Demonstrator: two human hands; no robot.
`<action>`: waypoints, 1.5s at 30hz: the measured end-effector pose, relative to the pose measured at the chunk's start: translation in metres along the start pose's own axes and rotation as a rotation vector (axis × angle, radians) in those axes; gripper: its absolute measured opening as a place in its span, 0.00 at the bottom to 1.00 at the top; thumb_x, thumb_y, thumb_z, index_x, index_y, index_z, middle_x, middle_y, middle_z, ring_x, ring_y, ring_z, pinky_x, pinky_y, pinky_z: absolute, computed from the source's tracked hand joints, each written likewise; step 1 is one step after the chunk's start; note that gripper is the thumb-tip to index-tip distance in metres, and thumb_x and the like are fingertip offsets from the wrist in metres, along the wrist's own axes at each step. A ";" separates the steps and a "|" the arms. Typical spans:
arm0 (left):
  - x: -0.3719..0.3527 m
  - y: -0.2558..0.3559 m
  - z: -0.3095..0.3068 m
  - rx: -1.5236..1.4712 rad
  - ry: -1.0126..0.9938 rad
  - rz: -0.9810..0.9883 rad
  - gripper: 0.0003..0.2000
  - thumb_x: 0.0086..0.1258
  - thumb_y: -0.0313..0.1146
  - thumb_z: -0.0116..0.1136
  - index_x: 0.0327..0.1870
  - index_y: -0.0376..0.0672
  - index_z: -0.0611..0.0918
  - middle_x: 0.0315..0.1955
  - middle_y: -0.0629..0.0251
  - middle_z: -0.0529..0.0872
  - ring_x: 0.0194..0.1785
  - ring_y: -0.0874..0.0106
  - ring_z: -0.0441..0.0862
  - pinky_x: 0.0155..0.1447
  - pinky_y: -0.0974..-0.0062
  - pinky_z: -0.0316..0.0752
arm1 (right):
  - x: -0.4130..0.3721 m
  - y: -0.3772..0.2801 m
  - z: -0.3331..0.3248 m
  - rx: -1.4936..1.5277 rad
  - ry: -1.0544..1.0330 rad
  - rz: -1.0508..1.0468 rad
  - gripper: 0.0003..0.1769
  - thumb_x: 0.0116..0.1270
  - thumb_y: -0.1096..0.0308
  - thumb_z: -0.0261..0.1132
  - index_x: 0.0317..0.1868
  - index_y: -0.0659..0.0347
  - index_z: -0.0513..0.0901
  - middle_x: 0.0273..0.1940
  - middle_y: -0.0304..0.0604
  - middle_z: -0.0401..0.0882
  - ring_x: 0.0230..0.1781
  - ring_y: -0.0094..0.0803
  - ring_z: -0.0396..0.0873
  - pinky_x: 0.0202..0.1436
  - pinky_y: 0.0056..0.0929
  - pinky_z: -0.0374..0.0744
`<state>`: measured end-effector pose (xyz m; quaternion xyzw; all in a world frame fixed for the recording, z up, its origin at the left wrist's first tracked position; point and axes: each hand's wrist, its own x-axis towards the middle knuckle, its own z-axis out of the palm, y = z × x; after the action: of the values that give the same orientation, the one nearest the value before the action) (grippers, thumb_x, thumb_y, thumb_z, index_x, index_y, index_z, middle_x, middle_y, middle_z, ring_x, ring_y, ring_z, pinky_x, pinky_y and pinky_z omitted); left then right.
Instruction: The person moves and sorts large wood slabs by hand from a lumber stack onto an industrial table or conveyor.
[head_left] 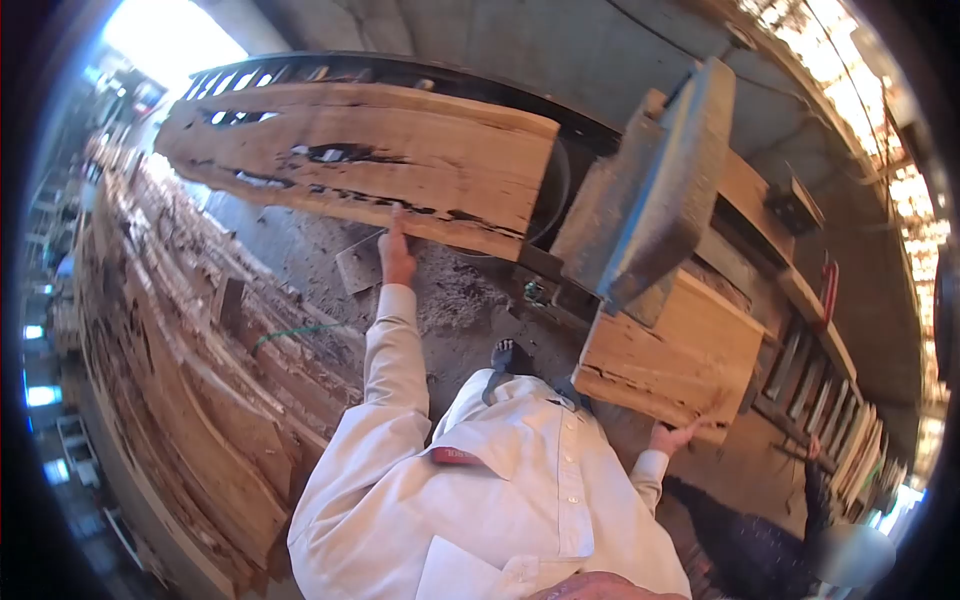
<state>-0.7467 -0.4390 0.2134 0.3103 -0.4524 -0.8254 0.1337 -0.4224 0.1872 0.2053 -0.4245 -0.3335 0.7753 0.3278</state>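
Left hand (pixel 397 255) flat on the slab (pixel 430 160) edge, right hand (pixel 672 437) spread open under the timber (pixel 670 350); likely heavy, stiff, best gripped by edges.

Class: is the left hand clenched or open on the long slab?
Open: the left hand lies, fingers straight, against the long slab, at its near edge.

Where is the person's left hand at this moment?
In the head view it is left of centre: the left hand rests flat on the lower edge of the long cracked wooden slab, left of the grey metal machine housing.
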 end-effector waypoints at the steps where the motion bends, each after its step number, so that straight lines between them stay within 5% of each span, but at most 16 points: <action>1: 0.000 -0.001 -0.001 0.017 -0.005 0.006 0.22 0.73 0.51 0.69 0.53 0.41 0.86 0.48 0.64 0.88 0.51 0.69 0.87 0.54 0.65 0.83 | -0.002 -0.003 0.003 0.038 0.048 0.036 0.39 0.75 0.41 0.64 0.78 0.50 0.67 0.77 0.41 0.68 0.76 0.44 0.66 0.79 0.51 0.66; 6: -0.016 0.014 0.000 0.050 0.019 -0.013 0.24 0.71 0.52 0.71 0.56 0.40 0.86 0.47 0.64 0.88 0.49 0.69 0.86 0.52 0.63 0.84 | 0.005 -0.001 0.004 0.181 0.017 0.173 0.41 0.69 0.36 0.68 0.76 0.48 0.72 0.76 0.39 0.69 0.76 0.45 0.66 0.77 0.58 0.66; 11: 0.001 0.005 -0.014 -0.017 -0.058 -0.061 0.29 0.73 0.51 0.69 0.68 0.43 0.78 0.52 0.64 0.87 0.54 0.65 0.86 0.57 0.60 0.84 | -0.022 -0.010 0.029 0.166 0.074 0.173 0.43 0.69 0.37 0.68 0.77 0.51 0.69 0.76 0.38 0.70 0.74 0.44 0.68 0.77 0.54 0.68; 13: 0.001 -0.004 -0.043 1.082 -0.260 0.858 0.30 0.76 0.50 0.64 0.72 0.42 0.74 0.57 0.61 0.85 0.59 0.61 0.84 0.60 0.58 0.83 | -0.006 0.007 0.003 0.102 -0.138 0.098 0.43 0.71 0.37 0.67 0.77 0.53 0.67 0.75 0.39 0.70 0.72 0.41 0.71 0.77 0.50 0.70; 14: 0.029 -0.009 -0.061 0.837 -0.352 0.683 0.29 0.77 0.46 0.64 0.74 0.42 0.72 0.60 0.60 0.83 0.61 0.59 0.83 0.63 0.59 0.82 | 0.006 0.019 -0.015 0.056 -0.143 0.075 0.43 0.69 0.36 0.68 0.76 0.49 0.70 0.75 0.38 0.70 0.74 0.44 0.69 0.77 0.55 0.69; 17: 0.003 0.018 -0.020 -0.229 -0.287 -0.250 0.32 0.74 0.30 0.67 0.77 0.41 0.67 0.65 0.53 0.79 0.66 0.56 0.79 0.70 0.62 0.76 | -0.030 -0.018 0.033 0.425 0.008 0.241 0.46 0.67 0.65 0.76 0.80 0.57 0.62 0.75 0.49 0.69 0.72 0.38 0.71 0.77 0.41 0.70; 20: 0.004 0.011 -0.024 -0.287 -0.432 -0.214 0.36 0.69 0.26 0.70 0.78 0.40 0.66 0.66 0.49 0.79 0.67 0.54 0.78 0.73 0.59 0.72 | -0.031 0.000 0.001 -0.570 -0.154 -0.413 0.53 0.57 0.72 0.79 0.81 0.60 0.61 0.76 0.50 0.66 0.75 0.40 0.66 0.78 0.46 0.67; 21: 0.001 0.005 -0.032 0.455 -0.603 0.314 0.37 0.69 0.27 0.71 0.78 0.41 0.65 0.65 0.47 0.80 0.66 0.53 0.79 0.72 0.59 0.73 | -0.025 0.007 -0.010 -0.729 -0.201 -0.514 0.53 0.57 0.75 0.79 0.81 0.61 0.61 0.76 0.50 0.66 0.74 0.39 0.67 0.77 0.45 0.69; 22: -0.005 0.000 -0.040 1.122 -0.405 0.927 0.39 0.68 0.28 0.71 0.79 0.43 0.64 0.64 0.45 0.81 0.65 0.52 0.80 0.71 0.58 0.74 | -0.017 0.015 -0.019 -0.805 -0.249 -0.564 0.53 0.56 0.77 0.78 0.81 0.62 0.60 0.75 0.50 0.67 0.72 0.38 0.68 0.75 0.44 0.71; 23: -0.018 0.004 -0.033 1.285 -0.231 0.671 0.37 0.68 0.27 0.69 0.79 0.44 0.66 0.60 0.42 0.82 0.61 0.48 0.81 0.65 0.56 0.77 | -0.006 0.020 -0.023 -0.787 -0.309 -0.545 0.54 0.55 0.80 0.77 0.81 0.62 0.60 0.75 0.51 0.67 0.71 0.38 0.69 0.74 0.44 0.73; 24: -0.009 -0.007 -0.048 1.293 -0.177 0.883 0.34 0.71 0.33 0.68 0.77 0.45 0.68 0.56 0.46 0.84 0.56 0.48 0.82 0.61 0.55 0.78 | 0.001 0.021 -0.028 -0.657 -0.367 -0.412 0.54 0.55 0.83 0.76 0.81 0.63 0.60 0.74 0.51 0.67 0.70 0.37 0.70 0.73 0.43 0.75; 25: 0.001 -0.018 -0.063 1.304 -0.097 1.095 0.31 0.73 0.39 0.66 0.75 0.45 0.71 0.51 0.49 0.86 0.51 0.48 0.84 0.57 0.54 0.80 | 0.001 0.011 -0.019 -0.380 -0.351 -0.153 0.47 0.61 0.71 0.74 0.79 0.61 0.64 0.74 0.48 0.69 0.71 0.39 0.70 0.75 0.46 0.72; 27: -0.067 0.010 -0.003 0.116 0.024 0.072 0.31 0.78 0.58 0.57 0.68 0.41 0.74 0.52 0.62 0.84 0.51 0.64 0.85 0.52 0.55 0.84 | 0.002 -0.008 0.002 0.312 -0.098 0.292 0.38 0.72 0.47 0.70 0.75 0.56 0.72 0.74 0.43 0.72 0.73 0.42 0.70 0.78 0.53 0.67; 34: -0.186 -0.079 0.007 0.194 0.060 -0.012 0.27 0.75 0.54 0.64 0.55 0.36 0.74 0.42 0.59 0.85 0.35 0.69 0.87 0.37 0.70 0.86 | 0.021 -0.045 -0.011 0.106 -0.029 0.145 0.34 0.72 0.53 0.72 0.73 0.59 0.75 0.71 0.43 0.76 0.70 0.41 0.74 0.73 0.47 0.73; 38: -0.279 -0.113 0.038 0.391 -0.197 -0.027 0.19 0.78 0.45 0.64 0.51 0.36 0.79 0.38 0.62 0.87 0.36 0.74 0.86 0.41 0.74 0.84 | 0.038 -0.110 -0.019 0.078 -0.131 0.106 0.33 0.74 0.53 0.68 0.72 0.62 0.75 0.71 0.46 0.75 0.69 0.41 0.74 0.71 0.45 0.74; 45: -0.384 -0.138 0.095 0.653 -0.700 -0.133 0.15 0.78 0.40 0.64 0.54 0.37 0.82 0.42 0.63 0.89 0.44 0.75 0.87 0.50 0.73 0.83 | 0.041 -0.240 -0.028 -0.154 -0.126 -0.308 0.34 0.74 0.52 0.67 0.73 0.63 0.75 0.72 0.49 0.73 0.71 0.44 0.72 0.75 0.47 0.71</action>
<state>-0.5018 -0.1065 0.2866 0.0680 -0.6850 -0.7017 -0.1838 -0.3616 0.3612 0.3662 -0.3429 -0.4727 0.7133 0.3875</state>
